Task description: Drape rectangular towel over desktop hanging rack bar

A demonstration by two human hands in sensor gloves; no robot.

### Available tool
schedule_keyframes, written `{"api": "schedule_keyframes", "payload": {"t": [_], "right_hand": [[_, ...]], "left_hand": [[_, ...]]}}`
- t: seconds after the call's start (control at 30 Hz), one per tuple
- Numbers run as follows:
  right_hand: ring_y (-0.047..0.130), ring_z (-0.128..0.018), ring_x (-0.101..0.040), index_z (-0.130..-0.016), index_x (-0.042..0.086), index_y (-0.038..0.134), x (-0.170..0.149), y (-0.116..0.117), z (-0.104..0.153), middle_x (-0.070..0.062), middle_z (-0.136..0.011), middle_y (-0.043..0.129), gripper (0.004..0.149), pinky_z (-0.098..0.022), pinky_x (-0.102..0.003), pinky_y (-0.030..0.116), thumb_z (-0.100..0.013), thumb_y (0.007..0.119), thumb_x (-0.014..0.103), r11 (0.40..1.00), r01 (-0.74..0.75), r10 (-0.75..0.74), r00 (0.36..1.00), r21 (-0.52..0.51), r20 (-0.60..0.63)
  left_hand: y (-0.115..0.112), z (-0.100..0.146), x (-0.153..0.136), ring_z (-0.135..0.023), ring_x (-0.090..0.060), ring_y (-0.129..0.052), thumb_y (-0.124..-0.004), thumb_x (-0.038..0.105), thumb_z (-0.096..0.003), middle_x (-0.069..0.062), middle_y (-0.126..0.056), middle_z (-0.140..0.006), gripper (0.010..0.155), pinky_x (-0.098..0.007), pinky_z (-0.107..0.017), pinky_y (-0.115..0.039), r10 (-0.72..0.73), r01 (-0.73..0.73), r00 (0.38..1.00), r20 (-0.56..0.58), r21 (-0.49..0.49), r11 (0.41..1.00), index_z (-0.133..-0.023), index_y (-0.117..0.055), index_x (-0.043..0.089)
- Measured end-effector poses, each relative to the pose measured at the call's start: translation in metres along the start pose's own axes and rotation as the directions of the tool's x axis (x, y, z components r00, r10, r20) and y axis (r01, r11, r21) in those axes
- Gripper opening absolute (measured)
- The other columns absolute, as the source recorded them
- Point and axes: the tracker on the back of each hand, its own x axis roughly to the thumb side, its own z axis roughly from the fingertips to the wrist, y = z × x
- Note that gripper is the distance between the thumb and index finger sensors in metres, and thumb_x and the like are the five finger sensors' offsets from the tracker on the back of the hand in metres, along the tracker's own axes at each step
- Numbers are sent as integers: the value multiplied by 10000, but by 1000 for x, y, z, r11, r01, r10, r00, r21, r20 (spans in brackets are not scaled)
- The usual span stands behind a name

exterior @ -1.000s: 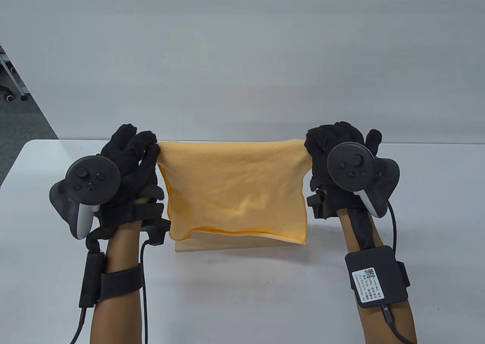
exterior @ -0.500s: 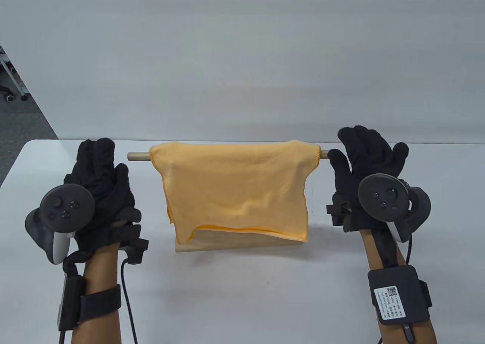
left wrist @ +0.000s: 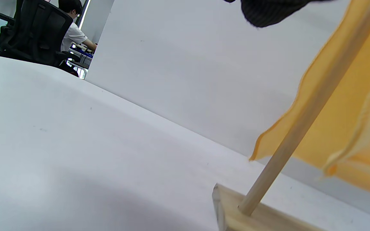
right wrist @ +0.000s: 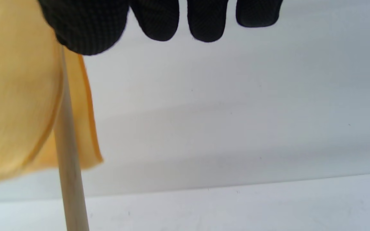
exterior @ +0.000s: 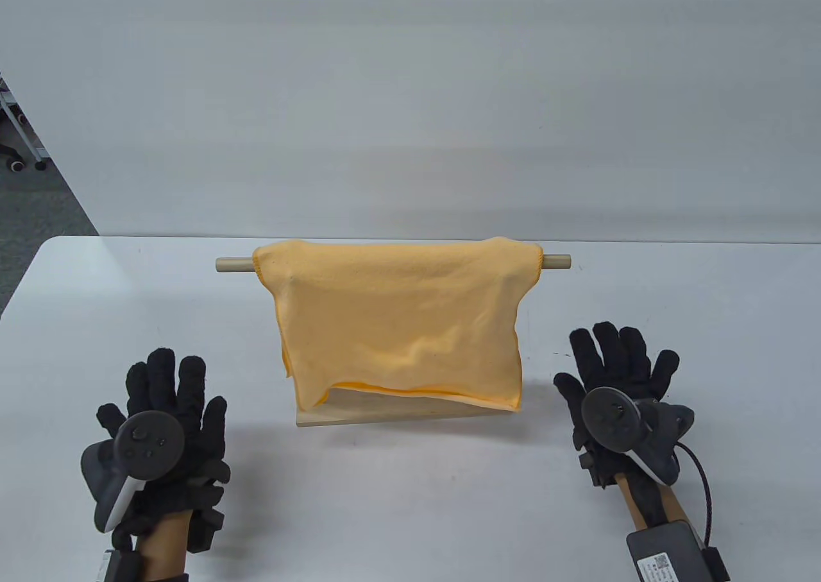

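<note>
An orange towel (exterior: 397,325) hangs draped over the wooden rack bar (exterior: 555,262), whose two ends stick out either side. The rack stands on a wooden base (exterior: 385,413). My left hand (exterior: 168,397) lies open, fingers spread, on the table at the front left, apart from the towel. My right hand (exterior: 619,364) lies open, fingers spread, at the front right, also apart from it. The left wrist view shows the towel (left wrist: 358,106), a rack post (left wrist: 303,122) and the base (left wrist: 236,215). The right wrist view shows my fingertips (right wrist: 159,19), the towel (right wrist: 14,106) and a post (right wrist: 69,166).
The white table (exterior: 410,505) runs out to a grey wall behind. The table's left edge drops to a grey floor (exterior: 32,203). A person on a black office chair (left wrist: 34,35) shows far off in the left wrist view.
Both hands let go of the towel's top corners, moved outwards, then drew back and down to the front of the table. The towel stays hanging on the bar.
</note>
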Motion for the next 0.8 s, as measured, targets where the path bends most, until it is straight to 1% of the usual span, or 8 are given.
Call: {"api": "schedule_keyframes", "payload": {"t": [0.1,0.17,0.23,0.33,0.4,0.57,0.7,0.8], "right_hand": [[403,-990,-569,-1003,236,470,4,21,13,-192,-1130,420,741,-582,-812,250,-367,712,527,997,-48,47,999,64,27],[317,-994,-580,-1019,238,396,5,30,19,-202,-1138,323,791,-577,-813,217,-360,689,564,993,-57,54,998,100,37],[260,-990,-594,-1023,241,350,5,37,23,-211,-1136,259,828,-570,-816,195,-348,677,591,992,-52,48,998,119,39],[177,-982,-600,-1026,254,278,6,43,26,-211,-1126,162,861,-560,-818,160,-340,642,627,980,-95,87,995,175,57],[148,-975,-602,-1024,256,256,6,45,27,-212,-1119,131,876,-556,-819,152,-332,628,644,976,-127,116,991,174,73],[79,-963,-599,-1017,260,181,6,53,31,-210,-1099,49,904,-548,-822,122,-323,581,679,958,-187,171,981,218,92],[51,-951,-608,-1011,260,150,4,59,34,-208,-1090,19,907,-544,-820,110,-322,550,692,934,-253,231,966,252,112],[47,-949,-610,-1011,259,145,2,61,35,-207,-1088,11,908,-543,-821,109,-322,544,696,927,-267,246,963,264,109]], "left_hand": [[-19,5,-6,-1184,-327,75,-636,542,-615,72,61,-1223,692,-788,-674,11,-49,49,999,-1,-25,998,-1150,-211,429],[-27,7,-10,-1170,-316,118,-645,585,-606,82,93,-1208,730,-784,-661,36,-82,82,997,-3,-45,996,-1146,-178,433],[-30,7,-12,-1157,-307,152,-651,629,-589,96,122,-1193,766,-781,-651,53,-116,114,993,-18,-69,991,-1140,-151,444],[-30,8,-12,-1139,-298,194,-646,700,-558,108,160,-1175,821,-779,-642,68,-164,162,986,-23,-66,985,-1127,-107,457],[-32,8,-12,-1133,-293,207,-643,721,-546,115,167,-1171,836,-778,-637,76,-179,177,983,-25,-72,982,-1124,-97,460],[-34,10,-14,-1112,-282,242,-632,748,-528,130,196,-1149,860,-776,-622,92,-218,215,975,-37,-83,973,-1112,-66,467],[-33,11,-14,-1106,-283,254,-622,757,-524,128,207,-1146,865,-776,-616,101,-217,212,975,-46,-95,973,-1109,-53,469],[-33,11,-15,-1105,-283,255,-616,759,-522,126,211,-1143,865,-774,-616,102,-221,216,974,-52,-99,971,-1107,-48,469]]}}
